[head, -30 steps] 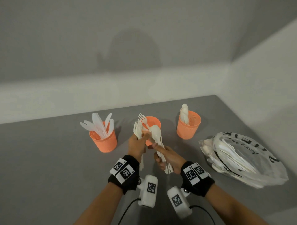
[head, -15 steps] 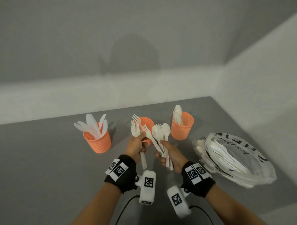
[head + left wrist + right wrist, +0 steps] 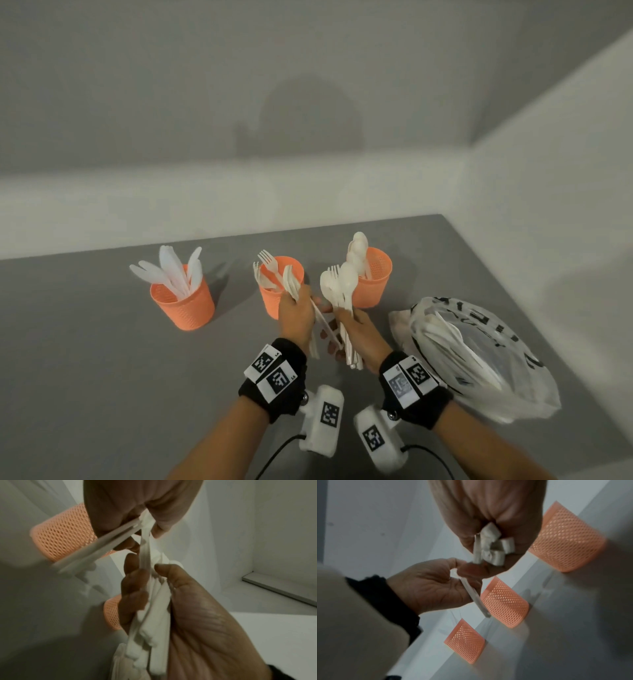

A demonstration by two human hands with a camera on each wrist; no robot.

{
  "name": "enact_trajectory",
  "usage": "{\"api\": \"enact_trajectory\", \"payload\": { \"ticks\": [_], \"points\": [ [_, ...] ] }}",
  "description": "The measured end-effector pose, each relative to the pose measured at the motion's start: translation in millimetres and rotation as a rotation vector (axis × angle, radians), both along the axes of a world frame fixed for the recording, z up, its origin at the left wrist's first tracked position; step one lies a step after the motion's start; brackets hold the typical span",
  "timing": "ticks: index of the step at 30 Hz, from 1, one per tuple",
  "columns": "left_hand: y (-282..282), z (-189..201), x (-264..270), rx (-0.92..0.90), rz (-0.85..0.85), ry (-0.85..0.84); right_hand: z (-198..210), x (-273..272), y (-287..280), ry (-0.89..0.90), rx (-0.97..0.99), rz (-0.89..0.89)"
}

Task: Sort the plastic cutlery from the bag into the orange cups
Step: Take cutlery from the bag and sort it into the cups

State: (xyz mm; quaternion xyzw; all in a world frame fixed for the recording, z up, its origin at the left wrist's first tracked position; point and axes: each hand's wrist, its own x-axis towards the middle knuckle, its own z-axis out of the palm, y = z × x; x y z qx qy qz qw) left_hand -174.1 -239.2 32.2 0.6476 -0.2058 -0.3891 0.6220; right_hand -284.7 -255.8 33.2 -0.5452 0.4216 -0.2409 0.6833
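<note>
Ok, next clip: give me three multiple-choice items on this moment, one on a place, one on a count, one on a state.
1. Where does the bag lie?
A. right of the cups
B. left of the cups
C. behind the cups

2. How many orange cups stand on the table?
A. two
B. three
C. four

3. What is the right hand doing?
A. resting flat and empty
B. reaching into the bag
C. gripping a bunch of cutlery

Answers:
1. A, since the head view shows the bag at the right end of the row.
2. B, counting the knife cup, fork cup and spoon cup.
3. C, with its fingers curled round the handles.
</note>
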Motion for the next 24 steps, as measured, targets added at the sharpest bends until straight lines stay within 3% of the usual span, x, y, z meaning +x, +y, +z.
{"api": "enact_trajectory", "payload": {
  "ticks": [4,10,17,21,24],
  "points": [
    [-7.0,8.6,-2.6,-0.029,0.064,0.019,-2.5,-12.9,-8.3,0.036,0.023,0.006],
    [-10.3,7.0,-24.2,0.012,-0.110,-0.080,-5.8,-19.7,-14.2,0.071,-0.060,0.070],
    [-14.3,6.1,-21.3,0.031,-0.045,0.153,-2.5,-25.6,-21.7,-0.131,0.179,-0.041],
    [-12.0,6.0,-17.6,-0.001,-0.028,0.355,-0.7,-22.5,-19.6,-0.067,0.016,-0.008],
    [-7.1,2.5,-21.7,-0.024,-0.138,0.294,-2.1,-16.7,-14.0,0.010,-0.180,0.027]
  ]
}}
